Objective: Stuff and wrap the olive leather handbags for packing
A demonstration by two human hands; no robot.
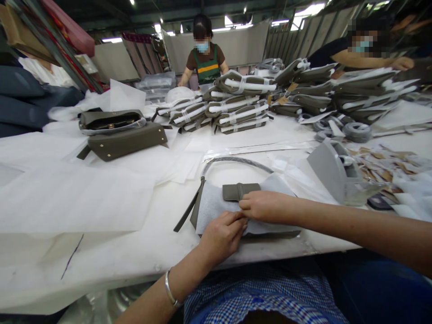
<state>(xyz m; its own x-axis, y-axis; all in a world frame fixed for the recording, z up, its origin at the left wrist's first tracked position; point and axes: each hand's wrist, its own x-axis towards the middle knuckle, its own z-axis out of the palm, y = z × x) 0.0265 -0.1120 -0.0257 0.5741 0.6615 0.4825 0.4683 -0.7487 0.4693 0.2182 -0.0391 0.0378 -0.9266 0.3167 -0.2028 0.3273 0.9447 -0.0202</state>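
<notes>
An olive-grey handbag (196,211) lies flat at the table's near edge, most of its front covered by a pale grey protective sheet (212,204). Its wrapped handle (232,159) arches toward the far side. On top of the sheet shows the bag's flap tab (231,192). My left hand (224,231) and my right hand (261,205) meet just below this tab, fingertips pinched together. What lies between the fingers is hidden, so I cannot make it out.
Two olive bags (126,141) lie at the left beyond white paper sheets (84,193). Stacked wrapped bags (239,108) rise at the back. At right stand a grey tape dispenser (332,171), tape rolls (357,131) and scattered tags (388,168). Two co-workers (205,63) work across the table.
</notes>
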